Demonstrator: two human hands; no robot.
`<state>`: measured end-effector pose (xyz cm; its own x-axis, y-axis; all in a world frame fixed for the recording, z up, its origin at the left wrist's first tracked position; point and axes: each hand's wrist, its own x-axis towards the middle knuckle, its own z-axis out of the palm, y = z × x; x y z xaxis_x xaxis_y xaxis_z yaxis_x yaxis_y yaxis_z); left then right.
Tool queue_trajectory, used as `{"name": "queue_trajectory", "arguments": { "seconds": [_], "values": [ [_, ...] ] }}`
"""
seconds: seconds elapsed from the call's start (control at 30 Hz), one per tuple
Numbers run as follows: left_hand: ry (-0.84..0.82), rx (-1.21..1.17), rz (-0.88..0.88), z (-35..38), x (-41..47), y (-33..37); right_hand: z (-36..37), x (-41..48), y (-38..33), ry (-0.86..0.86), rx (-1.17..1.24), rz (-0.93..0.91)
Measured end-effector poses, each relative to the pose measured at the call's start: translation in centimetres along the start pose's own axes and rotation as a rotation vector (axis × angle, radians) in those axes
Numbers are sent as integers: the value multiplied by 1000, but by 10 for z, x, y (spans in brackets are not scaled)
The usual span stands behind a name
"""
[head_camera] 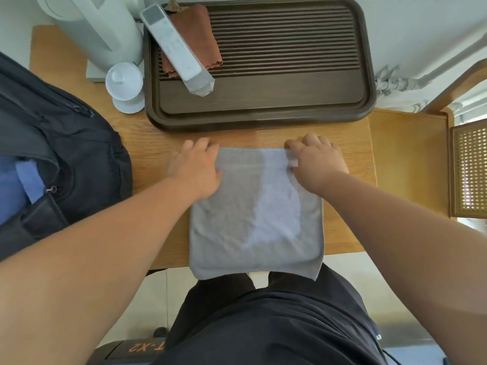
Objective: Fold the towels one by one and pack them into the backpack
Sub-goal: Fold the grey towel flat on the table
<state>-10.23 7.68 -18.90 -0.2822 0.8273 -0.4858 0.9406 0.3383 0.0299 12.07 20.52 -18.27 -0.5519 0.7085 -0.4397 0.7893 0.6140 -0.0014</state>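
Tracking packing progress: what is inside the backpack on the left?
The backpack is open: blue fabric shows inside, probably a packed towel. Its dark flaps cover everything deeper, so how many are packed cannot be seen.

wooden table (147, 143) | towel (250, 219) (grey); tray (258, 122); backpack (79, 143); lidded cup (125, 85)

Home tea corner: wooden table (147, 133), slatted tea tray (263, 111), lidded cup (125, 84), kettle (102, 30), cane chair (469, 169).
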Motion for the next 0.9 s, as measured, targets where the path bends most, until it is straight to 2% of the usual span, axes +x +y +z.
{"name": "queue_trajectory", "arguments": {
  "seconds": [0.13, 0.3, 0.4, 0.5, 0.73, 0.9],
  "values": [
    [123, -20, -42, 1, 12, -2, -10, 13, 2, -95, -18, -14],
    [-17, 8, -24, -9, 18, 3, -14, 16, -2, -184, -40, -41],
    [-3, -9, 13, -14, 16, 5, -13, 13, -3, -177, -77, -79],
    [87, -98, -27, -24, 18, 3, -21, 13, 0, -101, -9, -49],
    [322, -280, 64, -57, 21, -13, -67, 20, 13, 283, 23, -68],
    [499, -357, 122, -63, -8, -20, -71, -7, 21, 330, 87, -139]
  ]
}}
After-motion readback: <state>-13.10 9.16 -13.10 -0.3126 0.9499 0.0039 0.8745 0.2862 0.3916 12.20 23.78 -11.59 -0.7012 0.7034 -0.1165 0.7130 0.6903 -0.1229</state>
